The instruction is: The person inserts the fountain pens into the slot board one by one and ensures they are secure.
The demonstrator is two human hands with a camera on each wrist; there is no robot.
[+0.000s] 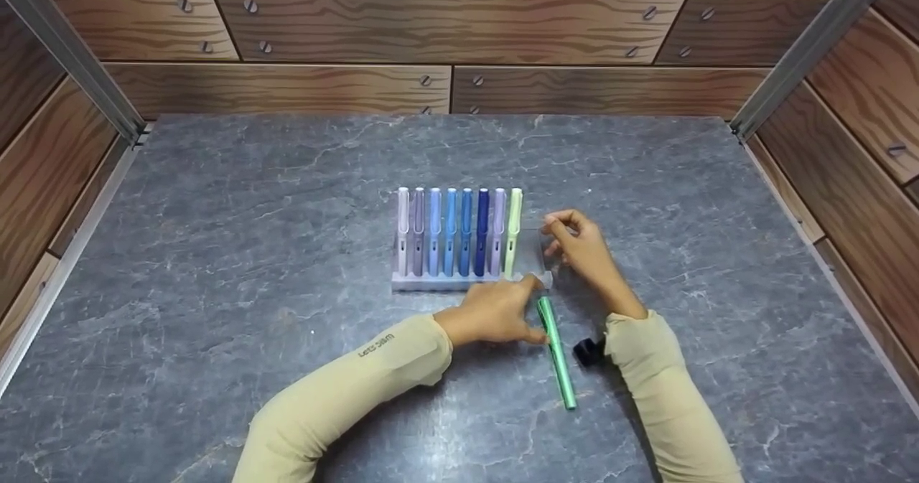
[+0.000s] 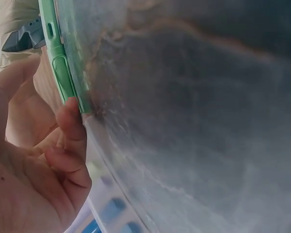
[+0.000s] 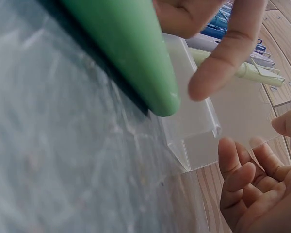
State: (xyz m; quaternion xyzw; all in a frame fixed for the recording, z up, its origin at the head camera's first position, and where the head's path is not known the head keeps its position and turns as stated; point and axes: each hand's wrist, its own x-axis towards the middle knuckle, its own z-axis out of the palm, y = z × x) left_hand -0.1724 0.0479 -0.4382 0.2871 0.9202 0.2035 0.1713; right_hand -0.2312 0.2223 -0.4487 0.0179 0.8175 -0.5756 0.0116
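Observation:
A clear pen stand (image 1: 431, 282) holds several upright capped pens in lilac, grey-purple, blues and a pale green pen (image 1: 515, 232) at its right end. A green pen (image 1: 558, 357) lies on the table in front of the stand's right end. My left hand (image 1: 495, 312) is at the stand's front right corner, thumb beside the green pen and a fingertip close to the stand's front. With thumb and fingers, my right hand (image 1: 581, 246) pinches the right edge of the stand's transparent back panel (image 3: 247, 111). Whether my left fingertips touch the stand is unclear.
A black object (image 1: 587, 352) shows at the right sleeve's cuff. The grey marbled tabletop (image 1: 215, 253) is bounded by wood-patterned walls (image 1: 445, 24) at the back and sides, with metal posts (image 1: 782, 52) in the corners.

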